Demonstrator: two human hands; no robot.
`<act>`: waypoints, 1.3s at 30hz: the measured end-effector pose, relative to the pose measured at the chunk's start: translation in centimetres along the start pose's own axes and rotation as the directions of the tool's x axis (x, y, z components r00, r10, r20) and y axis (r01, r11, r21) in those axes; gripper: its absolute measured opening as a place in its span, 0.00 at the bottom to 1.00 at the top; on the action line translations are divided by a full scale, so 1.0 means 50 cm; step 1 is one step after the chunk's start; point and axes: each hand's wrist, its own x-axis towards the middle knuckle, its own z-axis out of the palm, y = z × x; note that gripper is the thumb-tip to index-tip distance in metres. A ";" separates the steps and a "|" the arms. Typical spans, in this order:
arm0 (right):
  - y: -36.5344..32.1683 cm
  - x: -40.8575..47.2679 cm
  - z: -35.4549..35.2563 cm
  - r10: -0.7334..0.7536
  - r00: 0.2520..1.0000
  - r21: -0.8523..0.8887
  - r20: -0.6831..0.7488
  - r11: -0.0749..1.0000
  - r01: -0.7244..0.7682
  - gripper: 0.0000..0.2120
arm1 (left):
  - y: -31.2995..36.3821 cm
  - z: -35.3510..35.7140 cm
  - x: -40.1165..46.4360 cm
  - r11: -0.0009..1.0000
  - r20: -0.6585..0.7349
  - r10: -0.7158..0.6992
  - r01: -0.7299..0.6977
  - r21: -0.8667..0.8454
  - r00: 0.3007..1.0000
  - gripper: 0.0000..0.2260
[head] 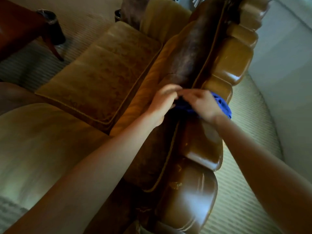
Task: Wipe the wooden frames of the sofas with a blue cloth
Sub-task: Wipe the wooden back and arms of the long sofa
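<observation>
Cloth: blue cloth (221,105) bunched mid-frame on the wooden frame (217,85) along the sofa back.
Right hand (205,105): fingers curled over the cloth, pressing it down.
Left hand (163,102): fingertips meet the cloth edge; hold unclear, blurred.
Risk: bunched cloth may skip carved grooves or snag chipped varnish lower frame.
</observation>
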 end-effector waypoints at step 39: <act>0.042 -0.397 0.032 0.046 0.952 0.231 -0.303 0.973 0.026 0.15 | -0.075 -0.016 -0.263 0.714 0.355 0.238 -0.411 0.567 0.904 0.19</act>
